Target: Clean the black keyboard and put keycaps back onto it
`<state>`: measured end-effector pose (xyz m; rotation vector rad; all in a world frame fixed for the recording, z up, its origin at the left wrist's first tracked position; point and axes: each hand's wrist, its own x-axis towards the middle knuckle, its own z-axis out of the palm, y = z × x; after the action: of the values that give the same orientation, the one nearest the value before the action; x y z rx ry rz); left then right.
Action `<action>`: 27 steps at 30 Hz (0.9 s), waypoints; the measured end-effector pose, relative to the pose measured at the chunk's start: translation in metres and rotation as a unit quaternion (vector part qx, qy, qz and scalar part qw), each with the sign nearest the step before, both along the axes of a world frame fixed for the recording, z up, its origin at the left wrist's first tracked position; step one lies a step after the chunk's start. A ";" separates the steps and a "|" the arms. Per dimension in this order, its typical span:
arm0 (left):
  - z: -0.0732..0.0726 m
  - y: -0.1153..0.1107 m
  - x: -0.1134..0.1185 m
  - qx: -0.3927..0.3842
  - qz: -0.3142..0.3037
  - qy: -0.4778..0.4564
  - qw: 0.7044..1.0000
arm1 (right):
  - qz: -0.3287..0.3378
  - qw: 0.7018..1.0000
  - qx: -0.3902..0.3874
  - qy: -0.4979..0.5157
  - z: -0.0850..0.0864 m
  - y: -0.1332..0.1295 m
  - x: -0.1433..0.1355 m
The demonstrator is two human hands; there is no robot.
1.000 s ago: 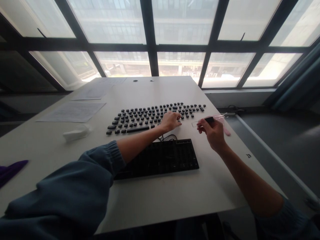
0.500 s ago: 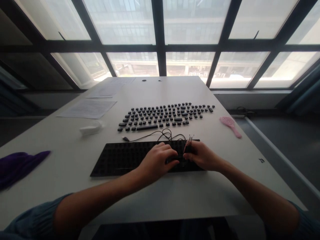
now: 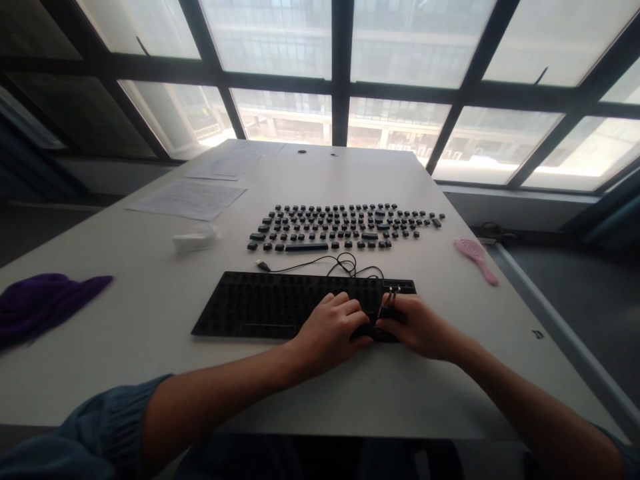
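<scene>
A black keyboard [image 3: 265, 303] with its keycaps off lies in front of me on the white table. My left hand [image 3: 336, 330] rests over its right-hand part near the front edge, fingers bent and pressed on it; the fingertips are partly hidden. Between the thumb and fingers of my right hand [image 3: 417, 325] is a small keycap puller [image 3: 393, 297], its thin metal prongs sticking up and its lower end hidden over the keyboard's right end. Just behind, the loose black keycaps [image 3: 313, 236] are laid out in rows, with the long space bar [image 3: 306, 247] in front.
A USB cable [image 3: 300, 265] loops between keyboard and keycaps. To the right lies a pink hairbrush [image 3: 475, 257]. Leftward are a whitish translucent object [image 3: 194, 240], paper sheets [image 3: 190, 200] and a purple cloth [image 3: 50, 303]. Windows [image 3: 280, 113] stand beyond the table's far edge.
The camera view has shifted and tilted slightly. Both hands stay at the keyboard's right part, a little nearer its front edge. The keycap puller in my right hand has lowered and tilted.
</scene>
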<state>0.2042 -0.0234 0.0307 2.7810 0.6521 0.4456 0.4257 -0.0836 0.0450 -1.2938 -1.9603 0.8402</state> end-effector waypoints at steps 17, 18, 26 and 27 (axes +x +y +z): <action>-0.011 0.001 0.017 -0.054 -0.009 -0.056 0.997 | 0.018 0.993 0.114 0.027 -0.015 -0.003 -0.001; -0.011 0.001 0.017 -0.053 -0.006 -0.060 0.997 | 0.017 0.993 0.114 0.032 -0.015 -0.003 -0.001; -0.007 0.000 0.017 -0.062 0.014 -0.076 0.995 | -0.049 0.982 -0.034 0.179 -0.023 -0.005 0.004; -0.006 0.000 0.017 -0.067 0.015 -0.081 0.994 | -0.056 0.976 -0.047 0.206 -0.025 -0.006 0.004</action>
<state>0.2211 -0.0231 0.0242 2.5804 0.6620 0.6033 0.4300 -0.0891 0.0204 -1.1592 -1.5247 1.0590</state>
